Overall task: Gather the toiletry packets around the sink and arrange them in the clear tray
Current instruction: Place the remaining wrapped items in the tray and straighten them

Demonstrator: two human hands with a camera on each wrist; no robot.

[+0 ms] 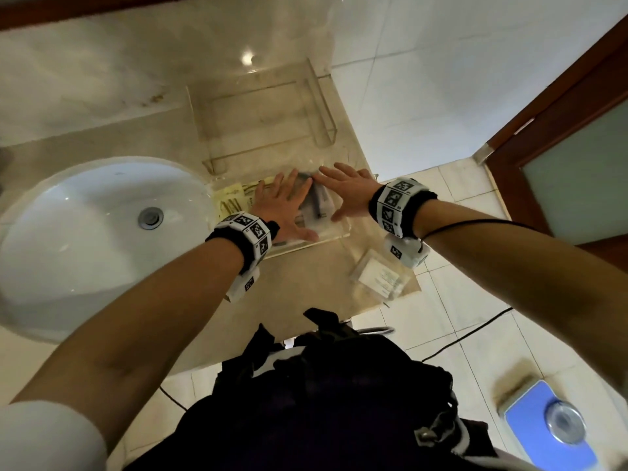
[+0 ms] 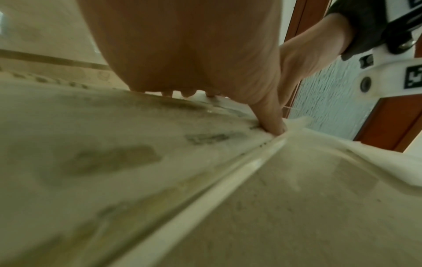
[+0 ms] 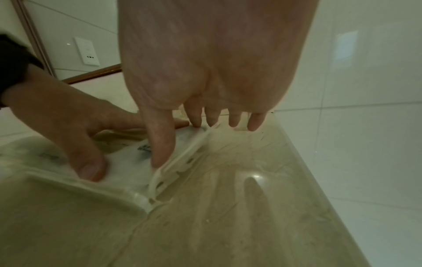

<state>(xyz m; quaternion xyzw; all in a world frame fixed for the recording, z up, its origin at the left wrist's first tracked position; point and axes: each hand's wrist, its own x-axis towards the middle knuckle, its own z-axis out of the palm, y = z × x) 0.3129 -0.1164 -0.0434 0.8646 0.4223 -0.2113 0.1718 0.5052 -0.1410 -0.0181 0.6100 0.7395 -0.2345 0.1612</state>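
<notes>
In the head view the clear tray [image 1: 334, 236] sits on the counter right of the sink. Inside it lie a yellow packet [image 1: 231, 199] and grey-white packets [image 1: 318, 207]. My left hand [image 1: 289, 203] lies flat on them with straight fingers. My right hand [image 1: 341, 190] presses flat beside it, and the fingertips of both nearly meet. The right wrist view shows my right hand [image 3: 205, 124] with its thumb on the edge of a white packet [image 3: 137, 162]; the left hand [image 3: 75, 126] presses the same packet. A further clear packet [image 1: 380, 275] lies on the counter outside the tray.
The white sink [image 1: 85, 232] is at the left. A clear acrylic stand [image 1: 265, 110] stands behind the tray near the wall. The counter edge [image 1: 401, 294] drops to the tiled floor at the right. A blue scale [image 1: 550, 423] sits on the floor. A wooden door [image 1: 577, 147] is at the right.
</notes>
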